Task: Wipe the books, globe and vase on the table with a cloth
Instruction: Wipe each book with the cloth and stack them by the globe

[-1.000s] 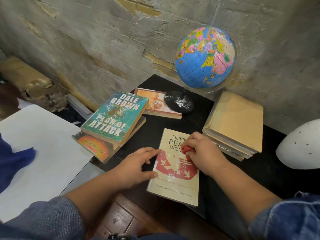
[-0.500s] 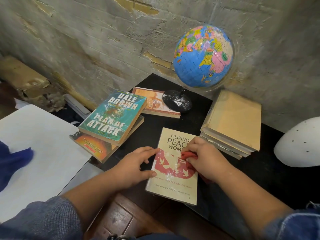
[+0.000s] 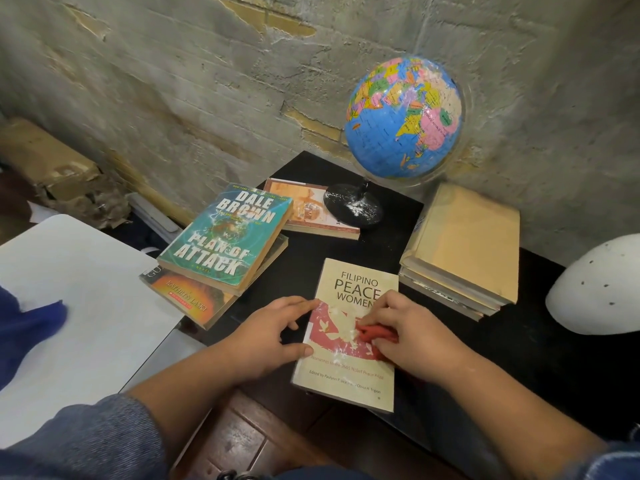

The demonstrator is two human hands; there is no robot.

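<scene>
A cream paperback book (image 3: 332,341) gets wiped near the front edge of the black tabletop (image 3: 294,271)
The right hand (image 3: 415,337) pinches a bunched red cloth (image 3: 375,334) against its dusty cover; the left hand (image 3: 266,337), fingers spread, steadies the book's edge. White powder on the blue globe (image 3: 403,119) and its black base (image 3: 353,211) suggests most of the job remains

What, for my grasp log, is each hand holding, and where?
The right hand grips the red cloth from above, on the Peace Women book. The left hand holds nothing; it touches the book's left edge.
</scene>
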